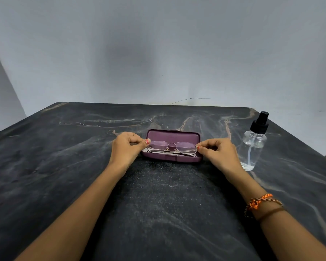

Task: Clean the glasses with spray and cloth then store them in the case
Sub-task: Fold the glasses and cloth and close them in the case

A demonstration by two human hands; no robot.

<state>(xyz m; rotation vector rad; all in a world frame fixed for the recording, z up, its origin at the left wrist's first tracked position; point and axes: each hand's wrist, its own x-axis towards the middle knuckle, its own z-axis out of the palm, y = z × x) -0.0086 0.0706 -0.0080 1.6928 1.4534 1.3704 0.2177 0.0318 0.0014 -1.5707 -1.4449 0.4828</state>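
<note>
A purple glasses case point(172, 136) lies open in the middle of the dark marble table point(45, 166), its lid tilted back. Thin metal-framed glasses point(171, 147), folded, are held just over the case's lower half. My left hand point(125, 148) pinches the left end of the frame and my right hand point(217, 152) pinches the right end. A clear spray bottle point(253, 146) with a black pump top stands upright to the right of my right hand. No cloth is in view.
A grey wall rises behind the table's far edge. The spray bottle stands close to the table's right edge. A braided orange band point(260, 201) is on my right wrist.
</note>
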